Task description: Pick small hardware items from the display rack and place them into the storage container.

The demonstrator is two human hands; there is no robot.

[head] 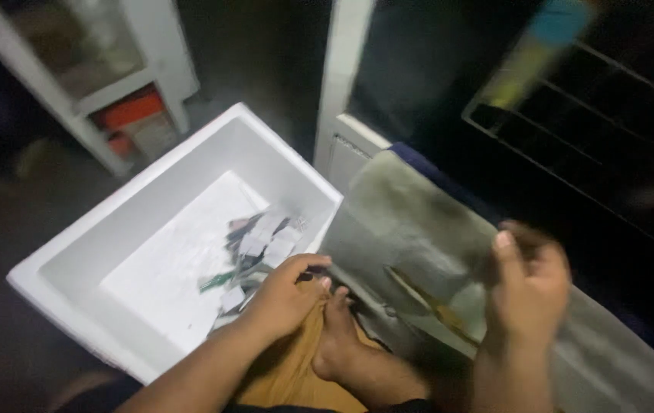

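So the white foam box sits on the floor, and everything else is easiest placed off that. Inside it, toward its right wall, there's a small heap of flat packets, too blurry to tell more. Left hand is curled at the box's near right corner, fingers closed, but I can't tell if it's actually pinching anything. Right of the box lies a grey plastic sheet, and the right hand is clamped on its edge. Sheet looks thin, floppy and a bit slick, so I'd grip it at the rim. A bare foot rests between the hands.
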